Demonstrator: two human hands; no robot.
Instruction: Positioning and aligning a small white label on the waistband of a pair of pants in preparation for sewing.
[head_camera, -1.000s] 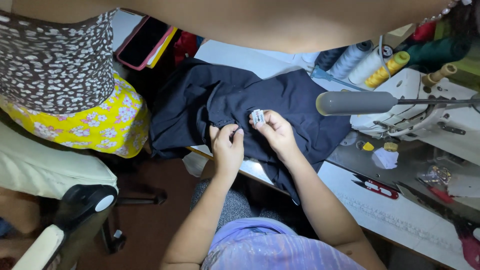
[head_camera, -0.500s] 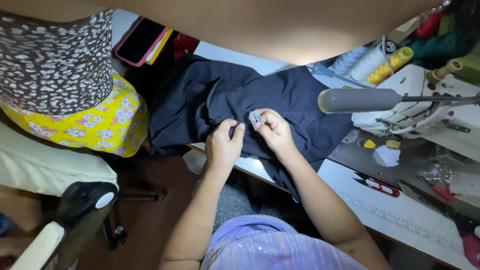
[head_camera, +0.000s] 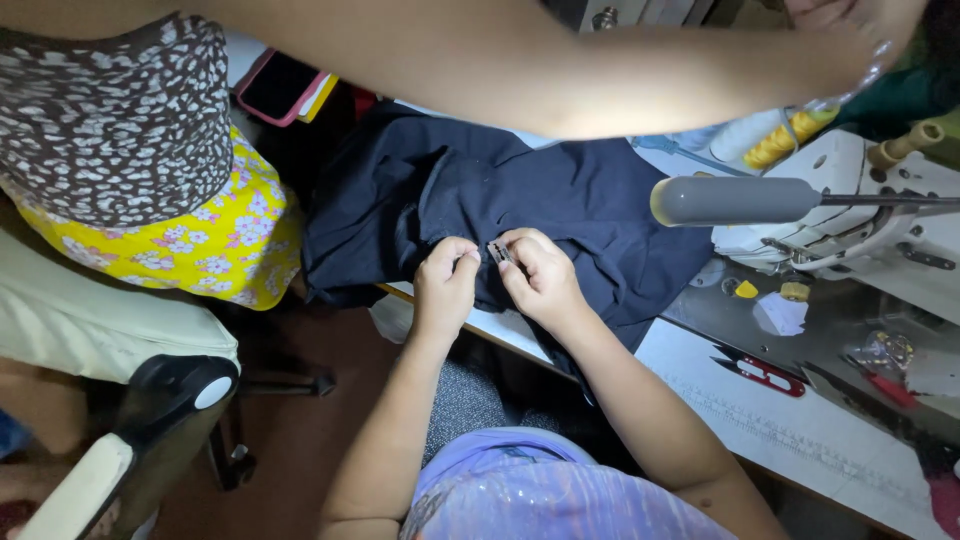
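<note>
Two hands meet on the dark navy garment (head_camera: 560, 200) at the table edge (head_camera: 500, 325): left hand (head_camera: 447, 288) pinching fabric, right hand (head_camera: 540, 275) gripping a small grey tag (head_camera: 498, 251). Open table lies right of the garment. Since earlier, another person's arm (head_camera: 560, 70) crosses lower above.

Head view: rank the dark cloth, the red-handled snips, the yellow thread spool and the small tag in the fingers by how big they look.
1. dark cloth
2. red-handled snips
3. yellow thread spool, close to the snips and partly hidden, so unsure
4. small tag
</note>
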